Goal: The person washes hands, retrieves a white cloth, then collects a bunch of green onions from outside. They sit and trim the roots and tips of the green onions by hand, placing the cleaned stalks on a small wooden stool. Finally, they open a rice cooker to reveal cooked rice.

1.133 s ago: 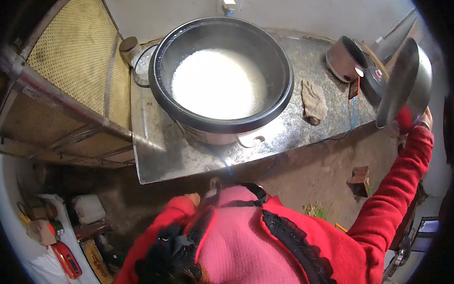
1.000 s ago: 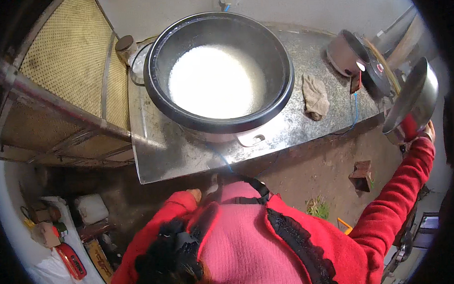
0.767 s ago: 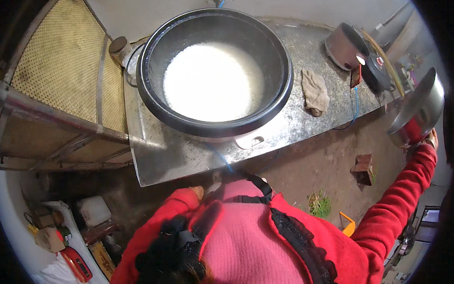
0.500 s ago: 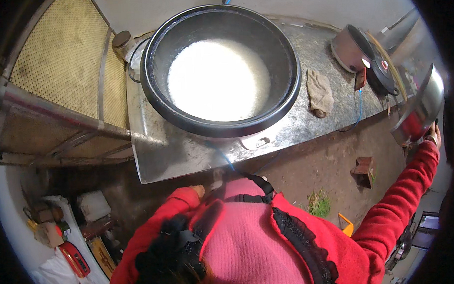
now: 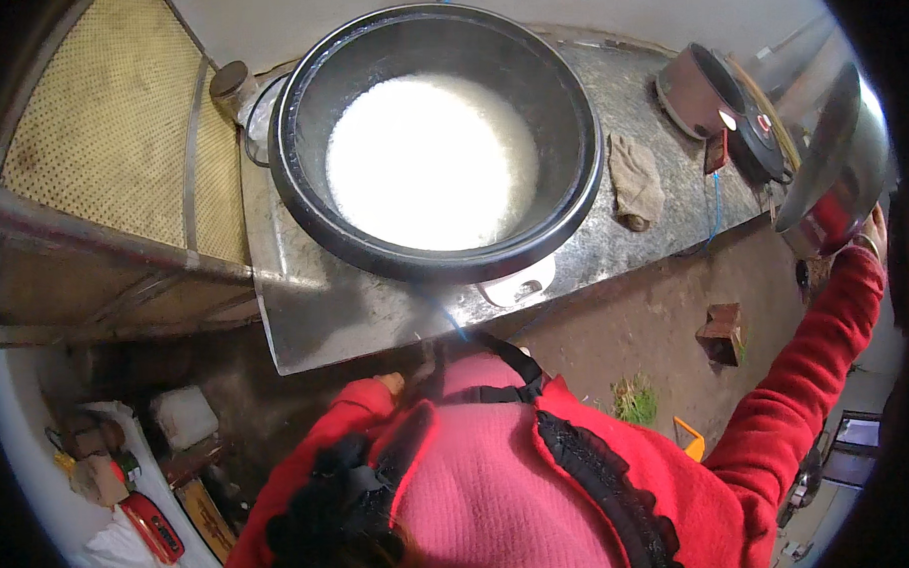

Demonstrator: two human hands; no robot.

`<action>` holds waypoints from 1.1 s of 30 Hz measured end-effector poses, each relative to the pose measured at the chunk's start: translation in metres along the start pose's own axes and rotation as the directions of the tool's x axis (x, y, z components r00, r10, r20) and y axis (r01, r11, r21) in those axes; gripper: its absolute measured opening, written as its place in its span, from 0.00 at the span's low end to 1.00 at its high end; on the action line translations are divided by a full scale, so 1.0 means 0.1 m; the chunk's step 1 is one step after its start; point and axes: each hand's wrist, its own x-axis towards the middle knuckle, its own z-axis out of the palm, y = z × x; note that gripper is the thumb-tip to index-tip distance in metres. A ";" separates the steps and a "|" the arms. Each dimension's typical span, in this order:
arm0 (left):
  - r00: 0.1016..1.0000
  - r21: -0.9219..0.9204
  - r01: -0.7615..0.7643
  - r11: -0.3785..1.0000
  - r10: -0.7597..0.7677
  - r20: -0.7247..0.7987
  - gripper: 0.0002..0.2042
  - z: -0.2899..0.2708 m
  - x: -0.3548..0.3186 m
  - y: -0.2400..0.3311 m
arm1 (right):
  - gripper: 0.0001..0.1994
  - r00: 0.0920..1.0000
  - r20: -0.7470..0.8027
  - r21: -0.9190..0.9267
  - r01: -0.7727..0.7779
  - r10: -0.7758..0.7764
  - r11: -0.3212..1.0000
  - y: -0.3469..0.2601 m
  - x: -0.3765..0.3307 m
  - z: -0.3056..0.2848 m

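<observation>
At the far right, my right hand (image 5: 872, 233) grips the edge of a shiny metal basin (image 5: 839, 175) with the arm stretched out. The basin is tilted, and part of its inside shows. My left hand (image 5: 391, 383) is low by my waist, below the counter's front edge; its fingers are too small and hidden to read. In front of me stands a large black round pot (image 5: 301, 179). Bright white, grainy stuff that looks like rice (image 5: 430, 165) lies in its bottom, washed out by glare.
The metal-topped counter (image 5: 316, 329) also bears a crumpled beige cloth (image 5: 634, 181), a pinkish pot (image 5: 686, 96) and a dark lid (image 5: 755, 148). A lidded jar (image 5: 231, 83) stands beside a woven-panel cabinet (image 5: 109, 126) at left. A brick-like block (image 5: 719, 333) and greens (image 5: 635, 400) lie on the floor.
The metal basin in my right hand has moved up and away and turned, so more of its inside shows. The view has shifted slightly. My left hand stays by my waist.
</observation>
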 end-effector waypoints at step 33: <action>0.938 -0.293 0.188 0.937 -0.260 -0.230 0.13 0.73 -0.62 -0.29 | 0.14 0.107 0.815 0.237 0.835 -0.570 0.496 -1.22 -3.07 3.89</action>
